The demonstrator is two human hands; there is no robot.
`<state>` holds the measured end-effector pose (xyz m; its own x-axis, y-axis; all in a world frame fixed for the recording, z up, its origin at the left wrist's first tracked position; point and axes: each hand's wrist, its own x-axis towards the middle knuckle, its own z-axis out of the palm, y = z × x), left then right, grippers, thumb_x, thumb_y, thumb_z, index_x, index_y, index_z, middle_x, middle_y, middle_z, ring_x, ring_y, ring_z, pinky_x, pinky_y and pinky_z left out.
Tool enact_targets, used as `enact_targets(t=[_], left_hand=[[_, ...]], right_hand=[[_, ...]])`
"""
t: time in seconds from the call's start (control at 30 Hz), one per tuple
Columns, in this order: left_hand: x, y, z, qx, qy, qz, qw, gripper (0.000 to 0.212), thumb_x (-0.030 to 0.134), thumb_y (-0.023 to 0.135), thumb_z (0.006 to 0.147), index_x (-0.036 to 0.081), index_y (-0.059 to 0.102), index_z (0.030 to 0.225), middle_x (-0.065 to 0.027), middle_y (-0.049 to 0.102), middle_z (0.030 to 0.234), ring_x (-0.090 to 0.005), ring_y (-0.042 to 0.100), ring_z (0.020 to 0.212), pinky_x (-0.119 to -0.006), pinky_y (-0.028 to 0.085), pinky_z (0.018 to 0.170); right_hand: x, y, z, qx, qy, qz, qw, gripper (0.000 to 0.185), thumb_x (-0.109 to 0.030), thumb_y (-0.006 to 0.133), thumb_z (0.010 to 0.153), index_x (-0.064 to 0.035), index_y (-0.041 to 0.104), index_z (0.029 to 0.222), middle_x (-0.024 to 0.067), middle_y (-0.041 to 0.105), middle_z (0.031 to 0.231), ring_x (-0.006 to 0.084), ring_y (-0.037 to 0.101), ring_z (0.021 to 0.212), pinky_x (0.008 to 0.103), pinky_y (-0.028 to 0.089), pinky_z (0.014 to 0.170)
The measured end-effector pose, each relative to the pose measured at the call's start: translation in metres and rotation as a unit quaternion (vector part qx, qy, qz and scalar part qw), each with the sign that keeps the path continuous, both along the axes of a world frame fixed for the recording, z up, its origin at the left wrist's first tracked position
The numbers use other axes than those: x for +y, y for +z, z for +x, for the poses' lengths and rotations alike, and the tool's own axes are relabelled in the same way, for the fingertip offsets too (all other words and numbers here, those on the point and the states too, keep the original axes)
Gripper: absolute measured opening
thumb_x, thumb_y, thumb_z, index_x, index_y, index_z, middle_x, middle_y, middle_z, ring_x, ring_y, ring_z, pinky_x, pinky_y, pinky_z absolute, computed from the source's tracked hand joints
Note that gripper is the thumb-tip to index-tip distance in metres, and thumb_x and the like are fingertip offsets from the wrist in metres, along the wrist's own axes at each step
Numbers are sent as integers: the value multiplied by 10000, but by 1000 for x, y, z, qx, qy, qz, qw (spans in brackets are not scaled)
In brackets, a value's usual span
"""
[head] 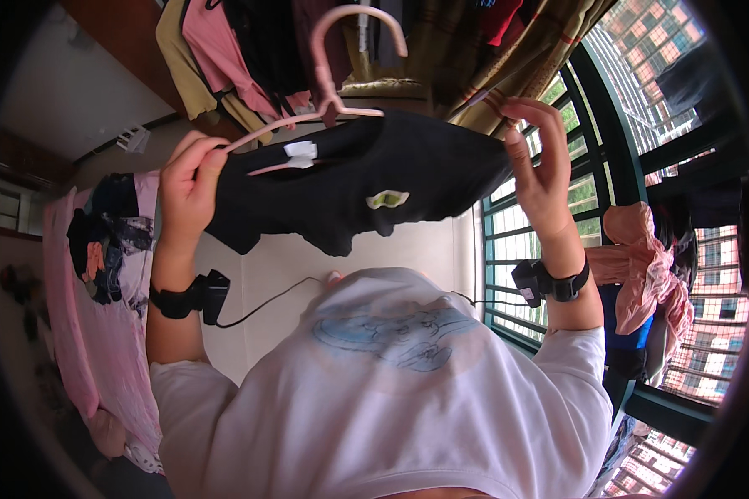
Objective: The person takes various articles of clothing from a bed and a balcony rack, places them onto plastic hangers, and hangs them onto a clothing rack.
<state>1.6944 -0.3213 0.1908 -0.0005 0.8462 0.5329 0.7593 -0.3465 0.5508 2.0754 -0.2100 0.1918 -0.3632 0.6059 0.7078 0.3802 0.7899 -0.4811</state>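
Note:
A black garment (424, 162) with a small green and white patch and white tags at its neck is stretched out before me. A pink clothes hanger (324, 75) sits partly inside it, its hook upright and free; one arm of the hanger shows outside the cloth on the left, the other end is hidden by the fabric. My left hand (190, 181) grips that left hanger arm together with the garment's left edge. At the garment's far right corner, my right hand (540, 162) pinches the cloth between thumb and fingers.
Clothes (225, 62) and a brown curtain (537, 43) hang beyond the garment. On the left stands a bed with a pink sheet (122, 349) and a heap of dark clothes (109, 231). Barred windows (574, 168) line the right side, with a pink cloth (649, 268) hanging there.

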Motion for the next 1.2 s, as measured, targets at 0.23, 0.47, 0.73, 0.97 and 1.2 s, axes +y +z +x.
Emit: enact_targets(t=[0.23, 0.47, 0.73, 0.97, 1.2], left_hand=[[13, -8, 32, 12, -25, 20, 999, 88, 51, 597, 838, -30, 579, 866, -88, 497, 715, -196, 484, 601, -270, 388, 543], [18, 11, 45, 63, -37, 77, 994, 117, 8, 642, 778, -10, 595, 884, -103, 540, 750, -261, 522, 617, -314, 419, 545], [37, 13, 71, 85, -65, 136, 985, 140, 27, 684, 734, 5, 599, 844, -84, 542, 745, -260, 549, 648, -342, 442, 576], [42, 20, 95, 101, -94, 118, 983, 145, 51, 692, 727, 31, 609, 844, -75, 532, 745, -255, 563, 669, -343, 453, 579], [35, 11, 72, 99, -87, 79, 988, 213, 75, 683, 763, 43, 619, 963, -74, 539, 750, -248, 580, 659, -332, 466, 585]], right_hand=[[-5, -11, -59, -76, 102, -51, 991, 211, -41, 633, 810, -22, 588, 1016, 143, 524, 870, 336, 529, 756, 375, 447, 655], [-9, 2, -63, -36, 71, -16, 997, 122, 8, 625, 808, -11, 605, 927, 108, 508, 799, 263, 528, 667, 318, 434, 588], [-13, 4, -63, -38, 81, -21, 996, 123, -2, 642, 795, -3, 606, 912, 112, 505, 792, 278, 530, 669, 331, 439, 595], [-16, 3, -68, -31, 89, -32, 995, 126, -3, 644, 794, 13, 603, 912, 118, 513, 812, 291, 542, 693, 333, 452, 608], [-13, 3, -60, -30, 79, -40, 996, 120, -1, 639, 799, 1, 600, 913, 112, 516, 807, 281, 541, 680, 327, 443, 592]])
